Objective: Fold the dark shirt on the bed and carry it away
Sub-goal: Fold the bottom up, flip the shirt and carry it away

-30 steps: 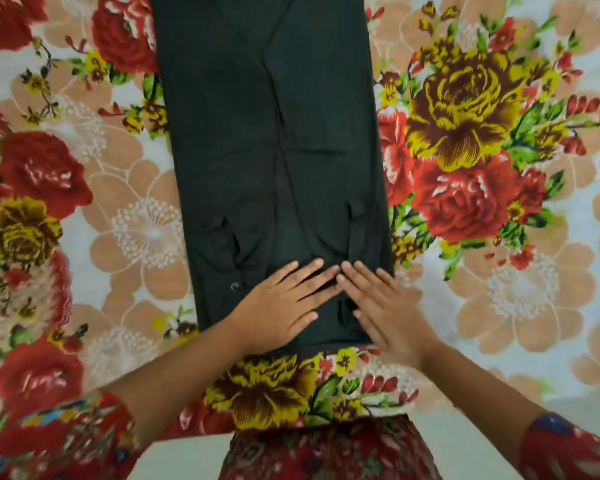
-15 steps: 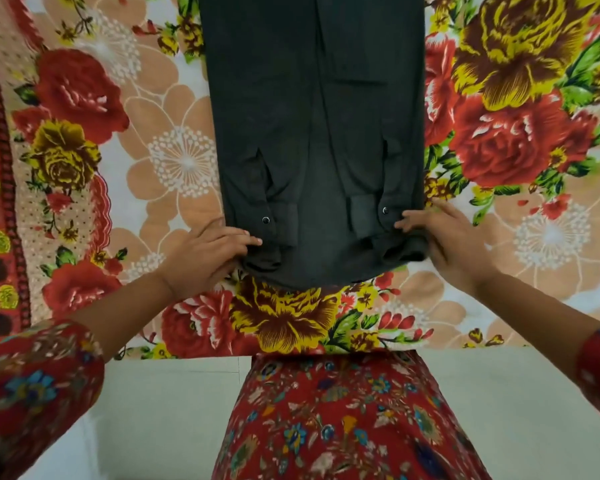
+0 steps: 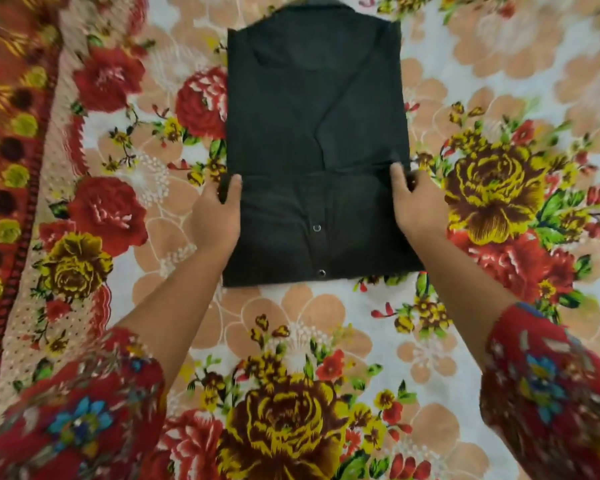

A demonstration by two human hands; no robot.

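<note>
Lying flat on the bed's floral sheet (image 3: 293, 320): one dark shirt (image 3: 312, 116), folded to a rectangle, collar at the far end, lower part doubled up. Left hand (image 3: 219, 216) grips its left edge, thumb on top. Right hand (image 3: 413, 206) grips the right edge.

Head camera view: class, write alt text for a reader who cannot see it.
A dark shirt lies folded into a rectangle on a flowered bedsheet, collar at the far end. The left hand and the right hand each pinch a side edge of its folded-up lower part.
</note>
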